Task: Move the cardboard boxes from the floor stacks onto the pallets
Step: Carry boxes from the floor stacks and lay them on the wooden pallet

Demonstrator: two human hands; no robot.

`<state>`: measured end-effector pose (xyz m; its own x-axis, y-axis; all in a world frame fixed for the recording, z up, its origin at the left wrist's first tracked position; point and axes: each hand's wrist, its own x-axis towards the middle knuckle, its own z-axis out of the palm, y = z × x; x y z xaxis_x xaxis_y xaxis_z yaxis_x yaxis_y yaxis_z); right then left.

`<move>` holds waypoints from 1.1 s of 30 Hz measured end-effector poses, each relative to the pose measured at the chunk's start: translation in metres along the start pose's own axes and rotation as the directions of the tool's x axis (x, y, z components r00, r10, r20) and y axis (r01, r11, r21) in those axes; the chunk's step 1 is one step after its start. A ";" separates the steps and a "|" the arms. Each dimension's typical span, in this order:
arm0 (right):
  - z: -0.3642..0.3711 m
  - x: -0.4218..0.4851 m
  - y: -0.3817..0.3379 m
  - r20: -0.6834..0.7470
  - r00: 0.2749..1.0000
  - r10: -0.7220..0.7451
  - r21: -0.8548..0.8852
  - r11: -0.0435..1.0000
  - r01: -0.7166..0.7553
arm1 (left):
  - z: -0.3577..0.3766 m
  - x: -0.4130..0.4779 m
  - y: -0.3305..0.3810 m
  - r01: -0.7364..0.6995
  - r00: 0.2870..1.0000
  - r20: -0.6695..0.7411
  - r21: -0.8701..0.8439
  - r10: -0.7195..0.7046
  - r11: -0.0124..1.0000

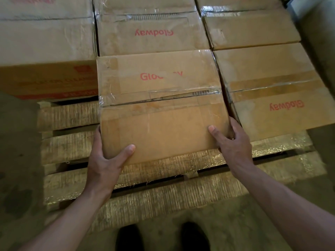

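Note:
A taped brown cardboard box [159, 105] with red "Glodway" print sits over the wooden pallet [72, 151], in the middle of its front row. My left hand [107, 160] grips its near left corner, thumb on top and fingers hidden under the side. My right hand [233, 142] grips the near right corner, thumb on top, fingers wedged between this box and its right neighbour [275, 98]. Whether the box rests fully on the pallet I cannot tell.
More Glodway boxes [152, 31] fill the rows behind and to the right. A box with red markings [49, 77] stands at the left. Bare pallet slats [163, 192] show in front. My shoes [163, 236] stand on the concrete floor.

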<state>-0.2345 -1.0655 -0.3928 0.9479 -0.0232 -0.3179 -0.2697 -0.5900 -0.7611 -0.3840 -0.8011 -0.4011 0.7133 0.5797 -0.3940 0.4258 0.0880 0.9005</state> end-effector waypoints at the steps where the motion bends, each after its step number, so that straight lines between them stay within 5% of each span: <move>1: -0.001 -0.001 -0.001 -0.019 1.000 -0.003 -0.046 0.999 0.002 | 0.002 0.000 0.000 0.004 1.000 0.002 0.002 -0.004 1.000; 13: -0.006 -0.004 -0.022 -0.088 0.995 -0.052 -0.649 0.761 -0.018 | 0.008 -0.005 0.004 0.038 0.999 -0.039 -0.020 -0.038 0.999; 25: -0.007 0.000 -0.006 -0.116 0.980 -0.160 -0.312 0.943 0.117 | 0.008 -0.005 0.002 0.059 0.997 -0.043 -0.038 -0.061 0.997; 33: -0.004 0.011 -0.017 -0.067 0.971 -0.232 -0.315 0.928 0.200 | 0.008 -0.006 0.002 0.053 0.996 -0.074 0.003 -0.052 0.999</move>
<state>-0.2186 -1.0591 -0.3815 0.9937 0.0604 -0.0945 -0.0072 -0.8064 -0.5913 -0.3830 -0.8112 -0.3980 0.6470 0.6324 -0.4259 0.4647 0.1158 0.8779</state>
